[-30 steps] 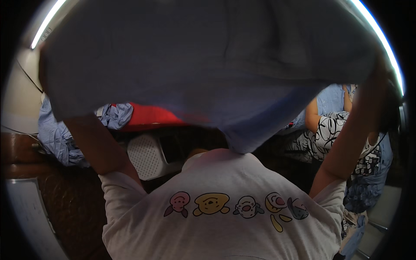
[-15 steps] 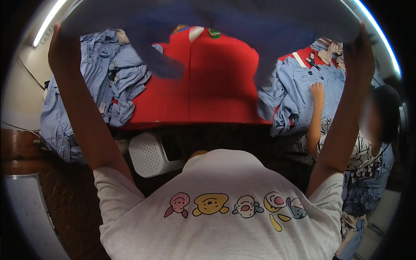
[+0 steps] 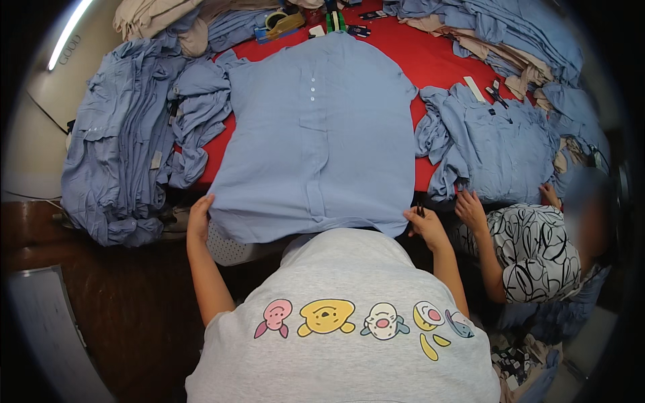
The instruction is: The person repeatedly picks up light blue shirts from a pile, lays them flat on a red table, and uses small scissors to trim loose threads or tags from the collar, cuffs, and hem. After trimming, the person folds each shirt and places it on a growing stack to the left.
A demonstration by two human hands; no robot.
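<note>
Lowest in the frame, a grey T-shirt (image 3: 342, 336) with a row of cartoon figures across the chest. Just above it, the left hand (image 3: 199, 218) at lower left of centre, fingers closed over the near left corner of the hem of a light blue shirt (image 3: 322, 134). At lower right of centre, the right hand (image 3: 424, 225), pinched shut on the near right corner of that hem, a thin dark tool poking up between the fingers. The shirt itself spread flat and front up on the red worktop (image 3: 437, 60) in the middle of the frame, its near edge hanging over the worktop's rim, a line of small white buttons near its far end. At lower right, a co-worker in a black-and-white patterned top (image 3: 531, 255), hands resting on another blue garment (image 3: 497, 148) at the right. On the left, a heaped pile of blue shirts (image 3: 127, 154) draping over the worktop's side. Farthest off, along the top of the frame, beige cloth (image 3: 154, 13), a tape dispenser (image 3: 282, 21) and more blue garments (image 3: 510, 27) at upper right.
</note>
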